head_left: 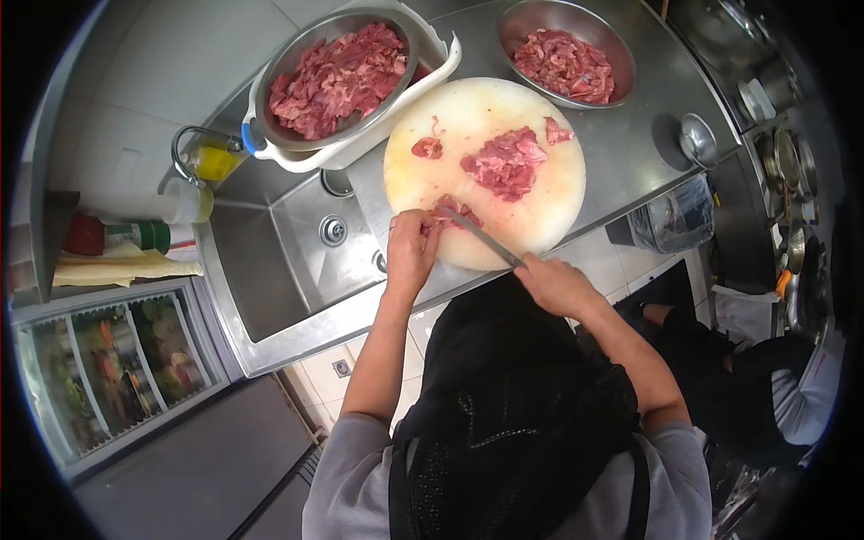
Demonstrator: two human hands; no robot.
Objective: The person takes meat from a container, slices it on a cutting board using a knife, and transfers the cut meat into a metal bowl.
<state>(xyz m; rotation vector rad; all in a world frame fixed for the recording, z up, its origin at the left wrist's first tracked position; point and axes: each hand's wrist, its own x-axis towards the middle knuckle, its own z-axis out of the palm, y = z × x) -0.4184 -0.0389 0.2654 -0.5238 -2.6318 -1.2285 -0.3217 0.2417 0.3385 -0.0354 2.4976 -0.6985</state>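
On a round white cutting board [549, 216], my right hand [560, 286] is closed around the handle of a knife [490, 241]. The blade points up and left, its tip at a small piece of raw meat [463, 213] near the board's lower left. My left hand [414, 241] is at that meat's left side, fingers bent and pressed together on its edge. A larger heap of cut meat [507, 164] lies mid-board. A scrap of meat [427, 148] lies to its left and another piece [558, 131] to its upper right.
A steel bowl of meat [337, 81] rests in a white plastic tub [342, 155]. Another meat-filled bowl [565, 67] stands behind the board. A sink [279, 261] is at left, a small metal bowl [697, 139] at right. Another person [756, 396] is at lower right.
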